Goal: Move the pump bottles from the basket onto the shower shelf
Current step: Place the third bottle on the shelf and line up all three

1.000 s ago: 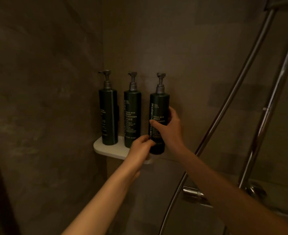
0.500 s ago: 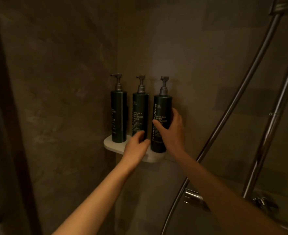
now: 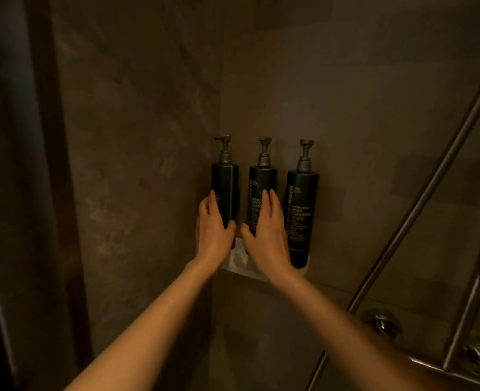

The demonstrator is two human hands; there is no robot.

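Three dark green pump bottles stand upright in a row on a small white corner shelf [image 3: 237, 259]. My left hand [image 3: 213, 230] wraps the lower part of the left bottle [image 3: 225, 179], fingers on its left side and thumb on its right. My right hand [image 3: 267, 232] holds the middle bottle [image 3: 262, 182], thumb on its left side and fingers laid up its front. The right bottle [image 3: 302, 210] stands free near the shelf's right end. No basket is in view.
Dark tiled walls meet in the corner behind the shelf. A chrome shower rail and hose [image 3: 430, 193] slant across the right side. A chrome valve [image 3: 382, 323] sits low on the right. A dark door frame [image 3: 49, 165] runs down the left.
My right hand let go of the right bottle and moved left onto the middle one. My left hand rose from the shelf's front to the left bottle.
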